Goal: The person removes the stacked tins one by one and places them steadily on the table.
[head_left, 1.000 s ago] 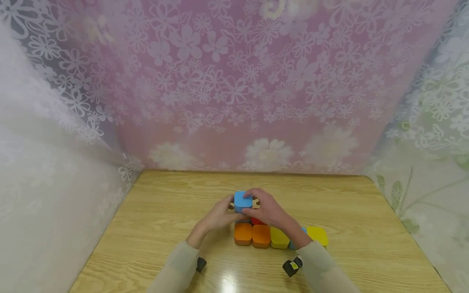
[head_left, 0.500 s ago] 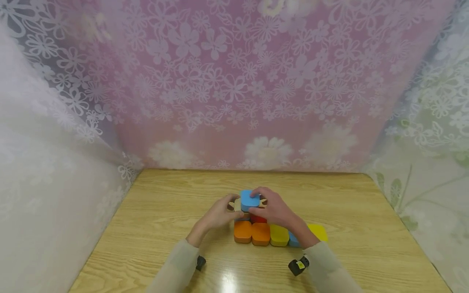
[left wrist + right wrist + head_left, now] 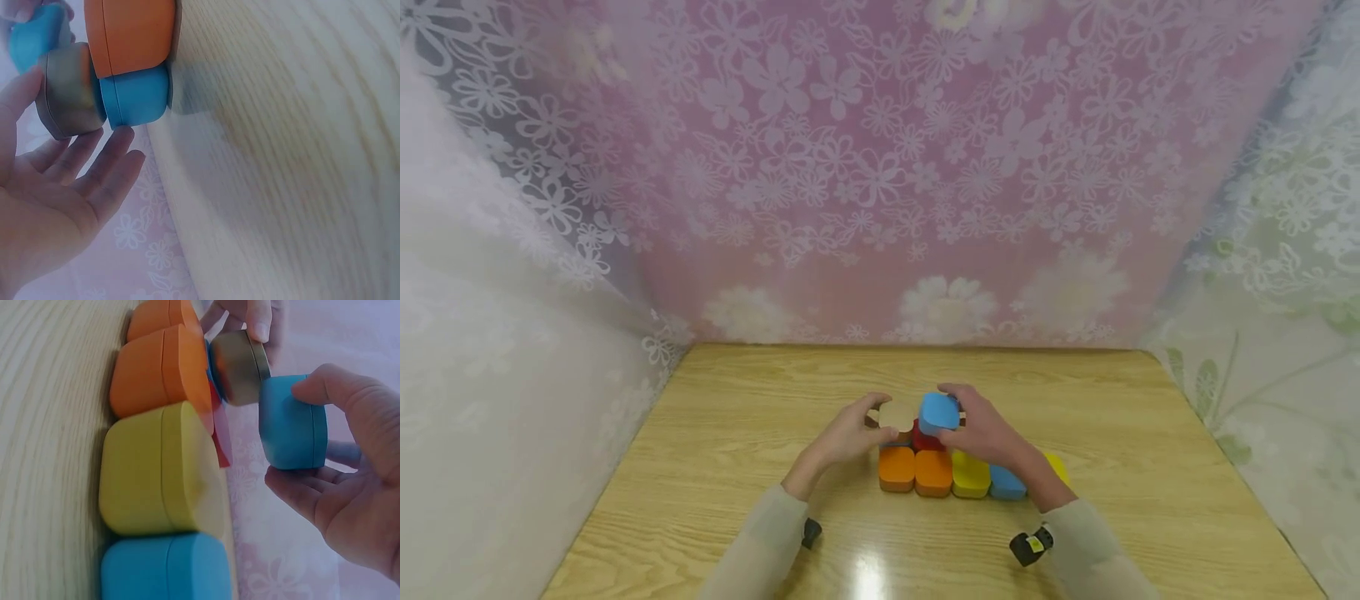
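Observation:
My left hand grips a gold-beige rounded box between thumb and fingers. That box sits on top of a blue box, which the left fingertips reach in the left wrist view. My right hand pinches another blue box, thumb on one side and fingers on the opposite side. This blue box is raised above a red box and just right of the gold-beige one. Most of the red box is hidden beneath it in the head view.
A front row on the wooden table holds two orange boxes, a yellow box, a blue box and another yellow box, partly behind the right forearm. A floral curtain hangs behind.
The right hand has carried its blue box rightward from over the gold-beige box to over the red one, uncovering the gold-beige box. The left hand has hardly moved.

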Tool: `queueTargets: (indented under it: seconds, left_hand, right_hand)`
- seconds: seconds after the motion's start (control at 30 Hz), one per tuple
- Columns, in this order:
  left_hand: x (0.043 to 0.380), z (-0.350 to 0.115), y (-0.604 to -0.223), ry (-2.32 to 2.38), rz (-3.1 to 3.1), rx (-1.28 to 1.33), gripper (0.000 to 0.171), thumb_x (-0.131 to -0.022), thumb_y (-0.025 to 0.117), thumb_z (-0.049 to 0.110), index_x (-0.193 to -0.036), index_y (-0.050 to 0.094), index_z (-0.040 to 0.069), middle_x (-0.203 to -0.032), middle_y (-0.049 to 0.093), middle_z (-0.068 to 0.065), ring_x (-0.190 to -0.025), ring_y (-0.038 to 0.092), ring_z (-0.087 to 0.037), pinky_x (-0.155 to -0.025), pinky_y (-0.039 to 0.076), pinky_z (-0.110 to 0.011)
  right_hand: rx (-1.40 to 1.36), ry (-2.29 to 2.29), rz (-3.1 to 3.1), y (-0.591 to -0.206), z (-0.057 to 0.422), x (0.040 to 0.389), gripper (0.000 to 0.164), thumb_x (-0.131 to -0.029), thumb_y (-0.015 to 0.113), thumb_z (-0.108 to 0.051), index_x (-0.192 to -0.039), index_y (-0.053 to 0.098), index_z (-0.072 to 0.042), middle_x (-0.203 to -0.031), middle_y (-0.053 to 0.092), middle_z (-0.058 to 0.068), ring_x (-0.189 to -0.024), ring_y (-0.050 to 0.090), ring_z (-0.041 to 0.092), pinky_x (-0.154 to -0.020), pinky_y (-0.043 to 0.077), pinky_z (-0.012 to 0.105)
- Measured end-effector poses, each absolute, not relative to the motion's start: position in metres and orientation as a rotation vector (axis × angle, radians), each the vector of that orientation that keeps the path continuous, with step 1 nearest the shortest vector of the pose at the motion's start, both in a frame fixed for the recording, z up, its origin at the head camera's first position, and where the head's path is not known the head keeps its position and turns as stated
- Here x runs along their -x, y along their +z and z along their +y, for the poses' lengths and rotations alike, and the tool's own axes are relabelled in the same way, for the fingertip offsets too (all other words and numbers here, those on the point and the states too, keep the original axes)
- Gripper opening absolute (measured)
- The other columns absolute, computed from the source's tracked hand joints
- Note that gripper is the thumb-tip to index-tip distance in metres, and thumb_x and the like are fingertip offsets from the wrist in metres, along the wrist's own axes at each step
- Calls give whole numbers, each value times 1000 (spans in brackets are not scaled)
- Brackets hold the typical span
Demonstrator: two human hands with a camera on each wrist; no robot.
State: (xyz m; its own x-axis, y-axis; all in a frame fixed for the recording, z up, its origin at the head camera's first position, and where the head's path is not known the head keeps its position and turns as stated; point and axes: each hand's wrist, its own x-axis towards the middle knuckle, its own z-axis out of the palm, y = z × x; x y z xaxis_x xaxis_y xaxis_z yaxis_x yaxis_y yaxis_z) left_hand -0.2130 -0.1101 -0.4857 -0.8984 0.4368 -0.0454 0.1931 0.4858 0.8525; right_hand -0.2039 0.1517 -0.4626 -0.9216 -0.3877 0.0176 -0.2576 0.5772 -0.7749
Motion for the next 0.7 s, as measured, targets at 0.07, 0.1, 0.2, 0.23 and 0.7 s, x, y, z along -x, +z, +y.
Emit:
queueTargets:
  seconds: [0.07, 0.1, 0.2, 0.23, 0.7]
  left_hand:
    - [213, -111, -486, 1362, 2484, -534, 61, -96, 67, 30, -148, 43, 11, -148, 45, -18, -110, 61, -27, -87, 55, -39]
    - [213, -111, -486, 1360, 2484, -534, 62, -95, 67, 31, -148, 43, 11, -147, 45, -18, -110, 61, -26, -86, 55, -39]
    - [213, -111, -485, 1356, 2483, -535, 62, -95, 68, 33, -148, 42, 11, -148, 44, -19, -109, 61, -26, -85, 55, -38]
    - [213, -111, -485, 1355, 2484, -534, 63, -95, 68, 33, -148, 42, 11, -148, 44, -19, -109, 61, -26, -85, 55, -38]
    - [214, -111, -487, 1358, 2481, -527, 65, -94, 69, 33, -149, 42, 11, -146, 46, -13, -105, 62, -22, -81, 55, -35]
  right_hand:
    - [524, -1232, 2668, -464, 155, 203, 71, -86, 69, -16, -148, 38, -1, -144, 42, 20, -118, 53, 36, -96, 51, 52]
    - [506, -1217, 2677, -464, 157, 203, 69, -86, 69, -16, -147, 40, -2, -144, 42, 20, -118, 53, 37, -96, 51, 52]
    - [481, -1207, 2689, -466, 164, 202, 67, -86, 70, -16, -144, 41, -2, -145, 41, 21, -119, 52, 38, -95, 51, 53]
    - [476, -1208, 2686, -466, 166, 202, 67, -86, 70, -16, -144, 40, -1, -145, 41, 21, -120, 52, 39, -95, 50, 54]
    - [421, -1109, 2709, -476, 183, 205, 65, -84, 69, -13, -141, 40, 1, -138, 46, 23, -116, 51, 41, -94, 49, 59]
